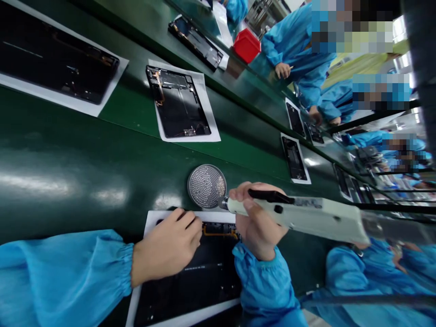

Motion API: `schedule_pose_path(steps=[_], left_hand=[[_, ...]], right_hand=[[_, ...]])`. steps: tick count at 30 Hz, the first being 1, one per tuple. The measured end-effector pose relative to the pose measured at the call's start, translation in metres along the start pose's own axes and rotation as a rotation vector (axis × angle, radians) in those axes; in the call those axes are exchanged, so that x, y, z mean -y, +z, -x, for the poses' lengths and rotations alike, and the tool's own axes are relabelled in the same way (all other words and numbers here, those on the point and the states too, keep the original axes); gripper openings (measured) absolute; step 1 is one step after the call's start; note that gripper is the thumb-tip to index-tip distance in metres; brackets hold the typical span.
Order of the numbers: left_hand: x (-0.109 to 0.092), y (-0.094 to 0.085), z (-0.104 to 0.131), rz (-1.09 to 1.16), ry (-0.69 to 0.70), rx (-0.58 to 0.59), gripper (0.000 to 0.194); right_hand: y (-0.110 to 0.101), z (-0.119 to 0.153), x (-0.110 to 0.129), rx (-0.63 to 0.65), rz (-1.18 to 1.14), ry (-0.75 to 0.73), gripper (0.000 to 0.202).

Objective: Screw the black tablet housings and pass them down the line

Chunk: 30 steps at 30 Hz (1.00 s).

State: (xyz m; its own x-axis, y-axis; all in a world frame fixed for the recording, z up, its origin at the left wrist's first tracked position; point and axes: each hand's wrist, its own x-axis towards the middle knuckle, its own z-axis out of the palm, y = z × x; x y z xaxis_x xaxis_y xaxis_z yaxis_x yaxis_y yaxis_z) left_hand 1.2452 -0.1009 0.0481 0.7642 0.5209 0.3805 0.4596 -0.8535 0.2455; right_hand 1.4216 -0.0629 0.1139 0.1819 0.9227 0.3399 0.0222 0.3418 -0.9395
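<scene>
My right hand (260, 218) is wrapped round a pale electric screwdriver (306, 215) with a black lever. The screwdriver points left, its metal tip at the right rim of a round silver dish (206, 185) covered in small dots or holes. Below lies an opened black tablet (190, 290) on a white sheet (152, 222), with an orange flex cable (218, 234) near its top edge. Over the tablet's upper left part rests my left hand (170, 245), fingers curled together. Its thumb and whatever is under the fingers are hidden.
More opened tablets lie on white sheets along the green bench: a large one (57, 54) at left, another (184, 104) ahead, a smaller one (294, 159) to the right. A red bin (247, 45) stands across the bench. Co-workers in blue sleeves (293, 41) work opposite and at right.
</scene>
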Motion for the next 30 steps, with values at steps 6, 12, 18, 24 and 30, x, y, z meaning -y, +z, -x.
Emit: schedule_pose_path(steps=[6,12,18,24,30], left_hand=[[-0.008,0.015,-0.014,0.010,-0.014,0.031,0.023],[-0.015,0.022,-0.028,0.009,-0.018,0.047,0.025],[-0.022,0.028,-0.041,0.007,-0.022,0.056,0.025],[-0.031,0.037,-0.051,0.025,-0.032,0.036,0.023],[-0.039,0.045,-0.060,0.069,-0.058,-0.011,0.021]], right_hand=[[-0.012,-0.007,-0.024,-0.044,0.026,0.071,0.017],[-0.028,-0.010,-0.026,-0.015,0.000,0.100,0.020],[-0.047,-0.012,-0.029,-0.009,0.015,0.093,0.021],[-0.064,-0.016,-0.031,0.007,-0.014,0.072,0.019],[-0.088,-0.007,-0.004,0.056,-0.076,0.023,0.026]])
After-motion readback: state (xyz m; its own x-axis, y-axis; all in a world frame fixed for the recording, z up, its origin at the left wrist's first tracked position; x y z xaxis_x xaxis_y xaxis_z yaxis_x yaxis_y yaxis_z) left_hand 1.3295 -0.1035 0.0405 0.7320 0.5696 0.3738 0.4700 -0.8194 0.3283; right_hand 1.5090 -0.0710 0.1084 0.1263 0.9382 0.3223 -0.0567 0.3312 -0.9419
